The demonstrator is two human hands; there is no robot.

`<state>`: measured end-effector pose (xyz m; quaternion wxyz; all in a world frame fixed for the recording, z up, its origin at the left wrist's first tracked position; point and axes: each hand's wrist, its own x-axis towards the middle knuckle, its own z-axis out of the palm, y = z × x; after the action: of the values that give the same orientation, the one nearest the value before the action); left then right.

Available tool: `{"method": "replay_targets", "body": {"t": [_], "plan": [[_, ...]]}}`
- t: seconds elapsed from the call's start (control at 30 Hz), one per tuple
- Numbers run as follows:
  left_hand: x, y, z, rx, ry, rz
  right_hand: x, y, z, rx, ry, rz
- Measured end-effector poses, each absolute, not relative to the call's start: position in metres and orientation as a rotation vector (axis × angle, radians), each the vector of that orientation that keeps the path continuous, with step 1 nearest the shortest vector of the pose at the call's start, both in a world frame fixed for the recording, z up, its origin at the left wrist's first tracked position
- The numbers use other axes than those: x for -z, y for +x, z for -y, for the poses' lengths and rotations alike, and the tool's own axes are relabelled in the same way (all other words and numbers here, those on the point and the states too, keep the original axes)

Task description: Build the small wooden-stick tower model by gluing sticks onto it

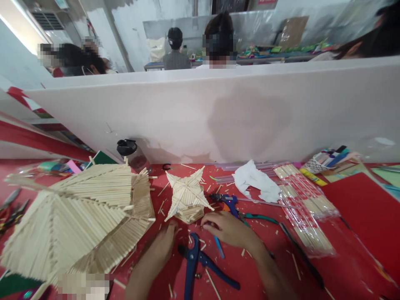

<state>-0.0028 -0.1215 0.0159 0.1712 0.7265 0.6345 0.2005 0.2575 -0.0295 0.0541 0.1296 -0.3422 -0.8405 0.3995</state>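
Note:
A small star-roofed model made of wooden sticks [187, 189] stands on the red table in front of me. My left hand [167, 239] is at its near left corner, fingers curled together, the tips partly hidden. My right hand [229, 229] is at its near right corner, fingers bent inward; anything between them is too small to make out. Between my forearms lies a blue-handled cutter [192, 258], its jaws toward the model. A thin blue stick-like tool [219, 246] lies just below my right hand. Stick offcuts are scattered around.
A large stick-built roofed model [78, 212] fills the left. Beyond my right hand lie a blue glue gun [230, 203], pliers [262, 216], white tissue [254, 181] and bagged sticks [304, 208]. A bottle [134, 154] stands before the white partition [175, 112]. People sit beyond it.

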Motion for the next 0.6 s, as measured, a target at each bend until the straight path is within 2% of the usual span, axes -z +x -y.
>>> {"method": "replay_targets", "body": {"t": [0.07, 0.2, 0.6], "plan": [[-0.031, -0.001, 0.121, -0.634, 2.04, -1.543, -0.058, 0.252, 0.031, -1.217, -0.993, 2.401], [-0.056, 0.0, 0.117, -0.824, 2.012, -1.384, -0.063, 0.24, 0.039, -1.325, -0.97, 2.249], [-0.056, 0.005, 0.116, -1.061, 2.078, -1.447, -0.067, 0.217, 0.061, -1.188, -0.918, 2.092]]}}
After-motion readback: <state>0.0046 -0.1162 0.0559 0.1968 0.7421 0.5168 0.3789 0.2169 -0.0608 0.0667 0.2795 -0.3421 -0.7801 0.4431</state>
